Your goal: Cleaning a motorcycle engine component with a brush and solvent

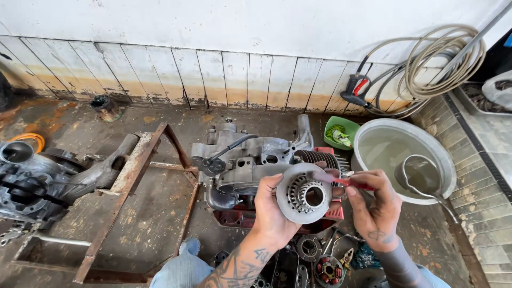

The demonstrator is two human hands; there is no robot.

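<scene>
The left hand [271, 210] is closed around the rim of a round grey metal clutch disc [305, 193], held up in front of the engine [250, 160]. It looks heavy, hard and greasy, so the rim grips best. The right hand [376, 205] pinches a red-handled tool [349, 182] touching the disc's edge

Premises: a small engine repair workshop, worked at floor level. Evidence: a stripped engine block [250, 160] at frame centre, a second engine [32, 186] at left, a rusted steel frame [133, 181], loose parts [314, 264] at bottom, an oil-stained concrete floor [69, 122], and a coiled hose [437, 64] at upper right.
</scene>
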